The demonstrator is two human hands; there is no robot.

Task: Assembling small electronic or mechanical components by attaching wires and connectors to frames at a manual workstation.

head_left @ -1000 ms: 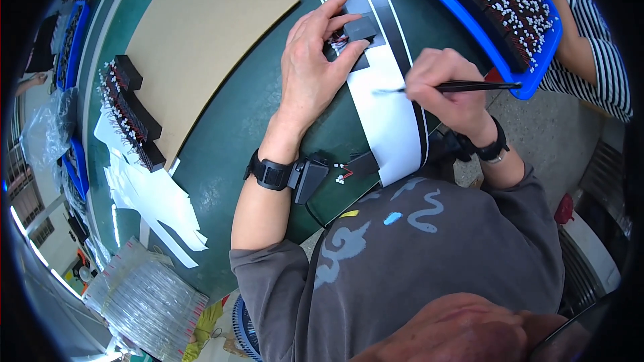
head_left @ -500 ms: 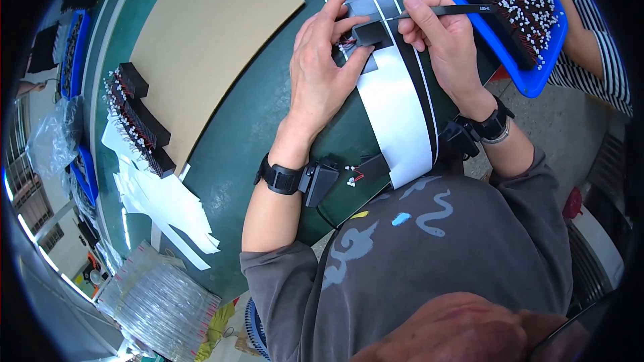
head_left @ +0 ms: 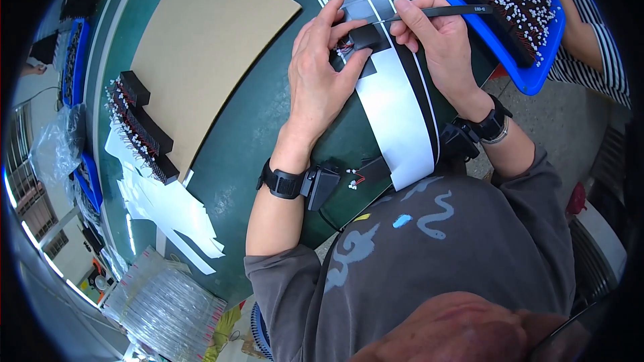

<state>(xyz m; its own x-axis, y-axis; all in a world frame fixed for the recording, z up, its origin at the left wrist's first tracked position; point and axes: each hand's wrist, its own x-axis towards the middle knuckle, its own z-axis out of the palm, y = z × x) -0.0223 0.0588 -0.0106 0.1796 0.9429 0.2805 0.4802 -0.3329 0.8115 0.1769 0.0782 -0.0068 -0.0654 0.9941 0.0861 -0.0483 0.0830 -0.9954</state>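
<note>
My left hand (head_left: 318, 70) lies over the strip sheets with a small black block (head_left: 364, 37) gripped between its thumb and fingers. Red wires with small white connectors (head_left: 344, 47) stick out of the block beside the fingers. Pinched in my right hand (head_left: 443, 50) is a pair of black tweezers (head_left: 463, 10), its thin tip pointing left at the block's upper edge; whether it touches is too small to tell. Beneath both hands runs a long white sheet (head_left: 396, 117) with black pieces and strips on it. Another black block (head_left: 373, 169) with red wires lies close to my body.
A blue tray (head_left: 530, 84) of many wired black blocks stands at upper right, near another person's arm (head_left: 582, 43). At left, a brown board (head_left: 215, 33) carries a row of wired blocks (head_left: 144, 124) on its edge. White paper scraps (head_left: 171, 208) and a clear-wrapped reel (head_left: 164, 308) are nearer.
The black block looks slightly tilted in my left hand, and the tweezers' tip sits a little further left. Otherwise the whole view has shifted slightly.
</note>
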